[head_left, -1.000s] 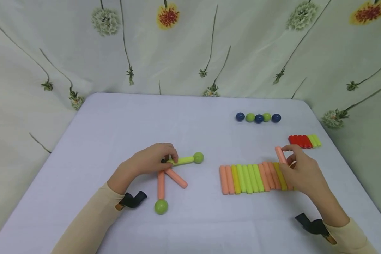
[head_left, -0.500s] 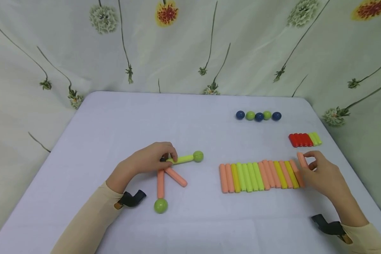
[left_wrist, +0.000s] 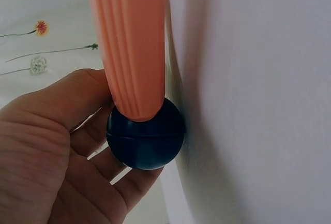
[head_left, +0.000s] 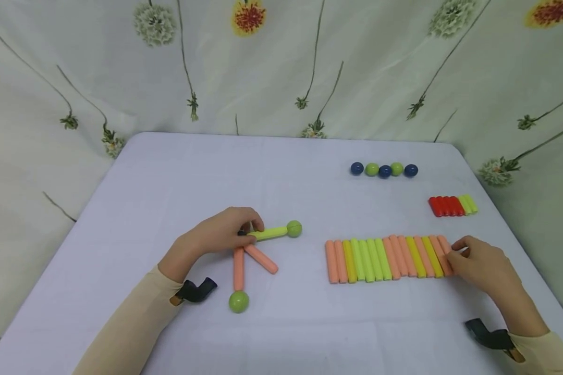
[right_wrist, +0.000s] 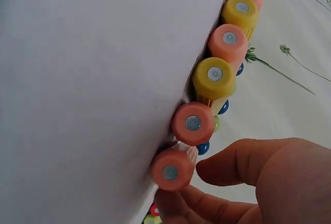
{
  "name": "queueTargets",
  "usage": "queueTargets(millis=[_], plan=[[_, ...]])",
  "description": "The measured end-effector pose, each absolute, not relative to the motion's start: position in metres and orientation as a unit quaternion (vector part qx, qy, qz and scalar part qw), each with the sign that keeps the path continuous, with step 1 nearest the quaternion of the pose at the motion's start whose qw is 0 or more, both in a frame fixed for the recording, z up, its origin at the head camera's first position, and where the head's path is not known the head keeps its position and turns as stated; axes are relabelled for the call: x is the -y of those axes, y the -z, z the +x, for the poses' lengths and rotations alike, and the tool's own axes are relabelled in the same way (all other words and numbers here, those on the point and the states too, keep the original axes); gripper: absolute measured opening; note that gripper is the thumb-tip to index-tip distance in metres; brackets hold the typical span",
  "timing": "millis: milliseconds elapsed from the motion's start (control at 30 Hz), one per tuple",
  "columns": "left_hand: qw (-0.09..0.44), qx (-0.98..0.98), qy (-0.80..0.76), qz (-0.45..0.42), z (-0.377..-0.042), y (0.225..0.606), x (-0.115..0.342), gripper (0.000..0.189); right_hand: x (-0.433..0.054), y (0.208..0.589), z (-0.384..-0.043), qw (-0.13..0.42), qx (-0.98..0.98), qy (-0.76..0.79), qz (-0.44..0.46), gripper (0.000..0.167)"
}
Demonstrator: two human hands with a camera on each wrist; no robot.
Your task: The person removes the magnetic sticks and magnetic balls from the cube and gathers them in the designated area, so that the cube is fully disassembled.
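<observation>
My left hand (head_left: 222, 229) grips a dark blue ball (left_wrist: 145, 141), mostly hidden behind the fingers in the head view. A yellow-green magnetic stick (head_left: 269, 233) runs right from this ball to a green ball (head_left: 294, 228). A pink stick (head_left: 239, 268) leads down to another green ball (head_left: 239, 301), and a second pink stick (head_left: 261, 259) slants between them. At the right end of a row of sticks (head_left: 377, 259), my right hand (head_left: 485, 265) has thumb and fingers around the last pink stick (right_wrist: 170, 169). Grey discs show on the stick ends.
Behind the row, blue and green balls (head_left: 384, 171) stand in a line. Short red sticks (head_left: 445, 206) and short yellow-green sticks (head_left: 468, 204) lie together near the table's right edge. A flowered cloth (head_left: 262, 78) hangs behind the white table (head_left: 206, 172).
My right hand has moved right and down, bringing the pink stick from above the row to its right end, beside the others. The left hand stays on the blue ball.
</observation>
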State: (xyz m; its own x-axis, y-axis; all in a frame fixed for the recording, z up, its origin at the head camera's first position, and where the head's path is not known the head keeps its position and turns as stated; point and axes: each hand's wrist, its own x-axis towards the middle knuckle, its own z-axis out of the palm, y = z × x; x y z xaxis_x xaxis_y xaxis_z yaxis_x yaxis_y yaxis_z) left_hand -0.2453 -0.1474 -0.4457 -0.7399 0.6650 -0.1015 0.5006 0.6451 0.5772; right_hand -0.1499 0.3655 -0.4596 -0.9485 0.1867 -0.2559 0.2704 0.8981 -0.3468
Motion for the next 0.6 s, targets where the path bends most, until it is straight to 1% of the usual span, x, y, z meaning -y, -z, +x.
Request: queueTargets(millis=[167,300,400,600], plan=[[0.156,-0.894,-0.260,0.330,-0.246,0.446,0.148,0.026,-0.356,0.449,-0.153,0.082,-0.978,0.151,0.115,0.053],[0.155,-0.892,-0.258,0.337,-0.245,0.446,0.150,0.026,-0.336,0.437,-0.161,0.059,-0.983,0.146,0.092,0.046],[0.151,-0.889,-0.259,0.346,-0.244,0.445,0.151,0.025,-0.326,0.428,-0.169,0.052,-0.984,0.146,0.086,0.040],[0.142,-0.880,-0.254,0.375,-0.245,0.445,0.151,0.024,-0.314,0.424,-0.174,0.046,-0.985,0.145,0.080,0.038]])
